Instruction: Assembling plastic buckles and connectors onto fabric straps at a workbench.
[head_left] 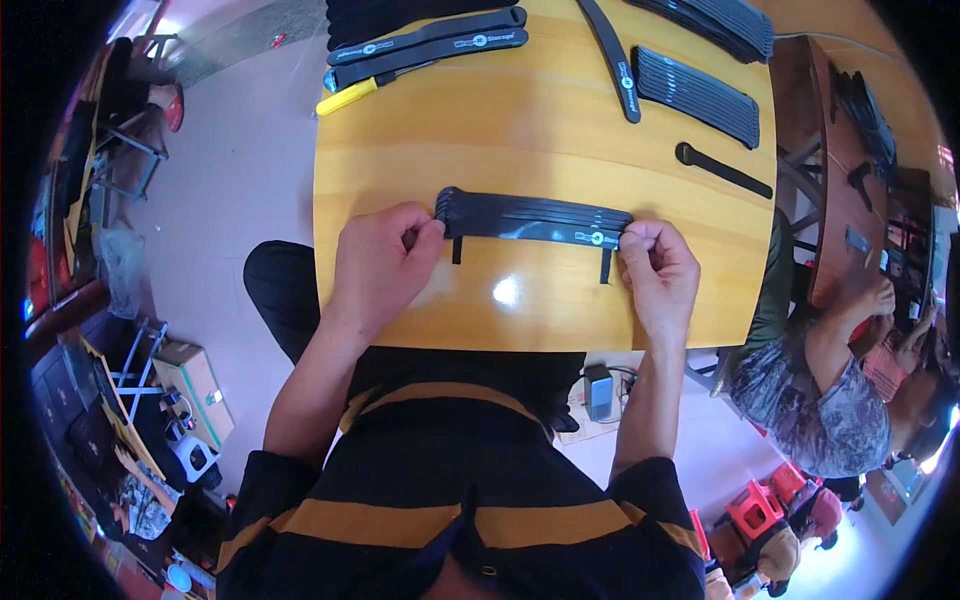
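Observation:
A fanned stack of black straps (pixel 530 215) with rounded ends lies across the middle of the wooden table (pixel 480 135). My left hand (pixel 385 250) pinches its left end between thumb and fingers. At the right end, beside a white printed mark, my right hand (pixel 660 265) has thumb and fingers closed on the stack. Two narrow black strips (pixel 457 250) stick out from under its near edge, one toward each end; what lies beneath the stack is hidden.
Further strap bundles (pixel 698 95) lie at the table's far right and far left. A single loose strap (pixel 724 170) lies right of the stack. A yellow-handled tool (pixel 347 96) sits at far left. Another person (pixel 815 400) sits to the right at a brown table.

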